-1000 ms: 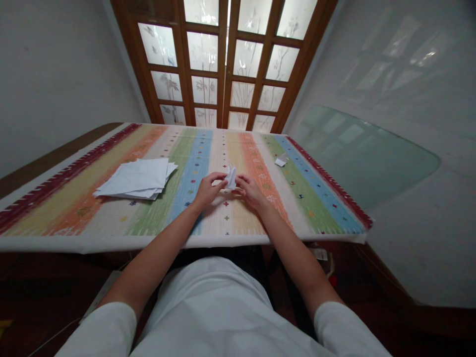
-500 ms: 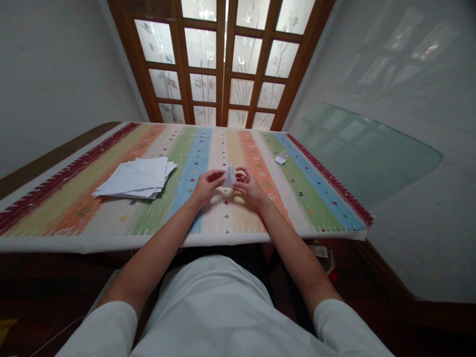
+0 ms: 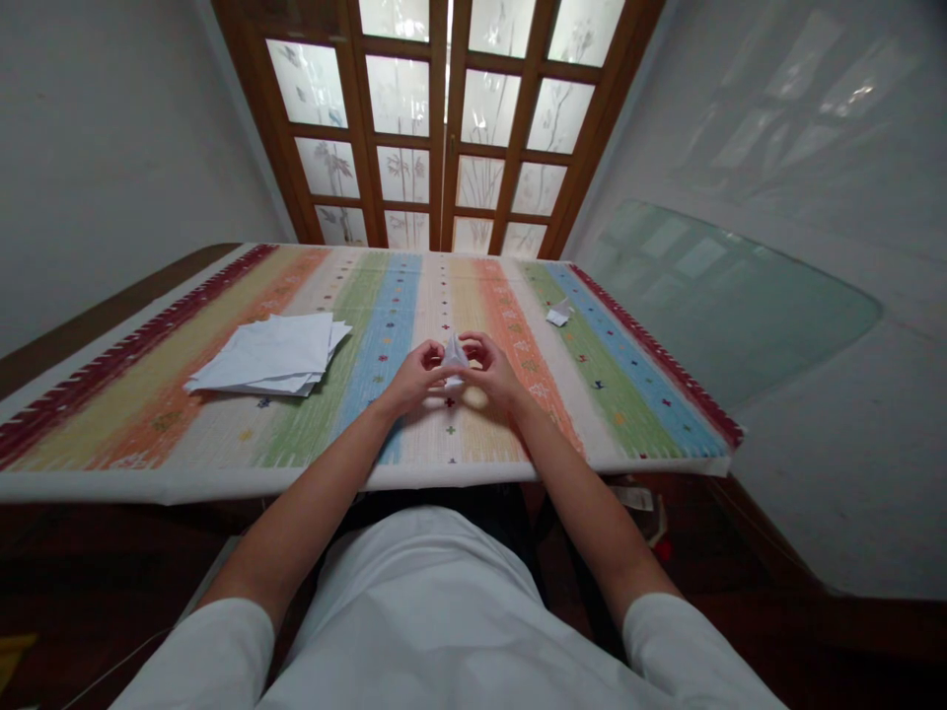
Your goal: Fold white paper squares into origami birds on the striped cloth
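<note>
- Left hand (image 3: pixel 418 380): fingers curled inward and closed on the right side of a pointed, folded white paper figure (image 3: pixel 455 353).
- Right hand (image 3: pixel 492 373): fingers arched and closed on the figure's opposite side (its lower part is hidden by the fingers).
- Paper figure: held between both hands, just above a multicoloured striped woven rug (image 3: pixel 222 483) spread over the tabletop, its tip pointing toward 12 o'clock.
- Loose stack of flat white paper sheets (image 3: pixel 266 353): lies on the rug at 9 o'clock from the hands, well apart from them, edges uneven.
- Small folded white paper scrap (image 3: pixel 558 315): rests on the rug at 2 o'clock from the hands, near the rug's red-bordered right edge.
- Wooden double door with frosted, plant-patterned glass panes (image 3: pixel 444 128): stands beyond the rug at 12 o'clock.
- Pale green glass pane (image 3: pixel 729 296): at 3 o'clock, past the rug's right edge (reflecting the door's panes).
</note>
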A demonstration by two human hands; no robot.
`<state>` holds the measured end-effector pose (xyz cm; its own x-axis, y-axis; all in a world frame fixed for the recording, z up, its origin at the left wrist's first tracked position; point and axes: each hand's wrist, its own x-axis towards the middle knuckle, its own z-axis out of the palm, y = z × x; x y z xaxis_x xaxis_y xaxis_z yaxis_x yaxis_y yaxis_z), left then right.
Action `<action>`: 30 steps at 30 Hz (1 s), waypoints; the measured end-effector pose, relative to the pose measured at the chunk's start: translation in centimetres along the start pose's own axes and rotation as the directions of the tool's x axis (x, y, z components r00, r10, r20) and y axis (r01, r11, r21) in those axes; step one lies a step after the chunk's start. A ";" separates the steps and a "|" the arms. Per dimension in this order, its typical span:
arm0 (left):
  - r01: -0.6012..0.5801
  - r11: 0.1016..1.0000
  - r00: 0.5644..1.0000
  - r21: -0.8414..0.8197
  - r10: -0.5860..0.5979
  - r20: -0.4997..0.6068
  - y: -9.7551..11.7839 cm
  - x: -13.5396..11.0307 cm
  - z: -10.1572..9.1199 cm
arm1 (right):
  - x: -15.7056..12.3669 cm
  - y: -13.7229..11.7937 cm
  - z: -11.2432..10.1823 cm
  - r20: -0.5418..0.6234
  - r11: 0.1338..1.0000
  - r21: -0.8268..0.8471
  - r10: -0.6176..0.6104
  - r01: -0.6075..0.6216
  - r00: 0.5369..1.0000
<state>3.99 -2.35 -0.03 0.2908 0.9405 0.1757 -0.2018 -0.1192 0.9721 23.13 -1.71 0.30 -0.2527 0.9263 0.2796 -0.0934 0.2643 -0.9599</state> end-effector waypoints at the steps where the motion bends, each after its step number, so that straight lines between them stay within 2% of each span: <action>1: -0.024 0.999 1.000 0.031 0.024 0.005 -0.1 0.1 -0.1 | 0.0 -0.1 0.0 -0.006 1.000 0.002 -0.004 0.004 1.000; 4: -0.089 0.987 0.996 0.134 0.087 0.019 -0.4 0.3 -0.3 | 0.1 -0.4 0.0 -0.075 1.000 0.011 0.026 -0.025 0.997; 7: -0.108 0.971 0.994 0.213 0.099 0.053 -0.4 0.4 -0.3 | 0.2 -0.5 -0.1 -0.150 0.998 0.019 0.065 -0.063 0.987; 13: -0.124 0.973 0.987 0.196 0.101 0.124 -0.3 0.1 -0.1 | 0.4 -0.2 -0.5 -0.115 0.987 0.130 0.115 -0.100 0.987; 17: -0.130 0.971 0.984 0.201 0.101 0.147 -0.3 0.1 -0.3 | 0.3 -0.1 -0.7 -0.132 0.970 0.202 0.164 -0.135 0.978; 23: -0.129 0.974 0.966 0.186 0.080 0.247 0.0 -0.4 -0.3 | 0.5 0.3 -0.7 -0.106 0.924 0.322 0.253 -0.208 0.962; 27: -0.177 0.967 0.965 0.183 0.134 0.226 -0.2 -0.2 -0.5 | 0.8 0.5 -1.0 -0.145 0.887 0.412 0.288 -0.206 0.947; 30: -0.211 0.970 0.972 0.116 0.196 0.131 -0.6 0.5 -1.0 | 0.7 0.2 -1.3 -0.143 0.881 0.426 0.291 -0.207 0.946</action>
<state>3.32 -1.50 -0.65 0.3659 0.8488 0.3816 -0.1485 -0.3515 0.9243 24.15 -0.63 0.26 -0.1281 0.9916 -0.0179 -0.4401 -0.0730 -0.8950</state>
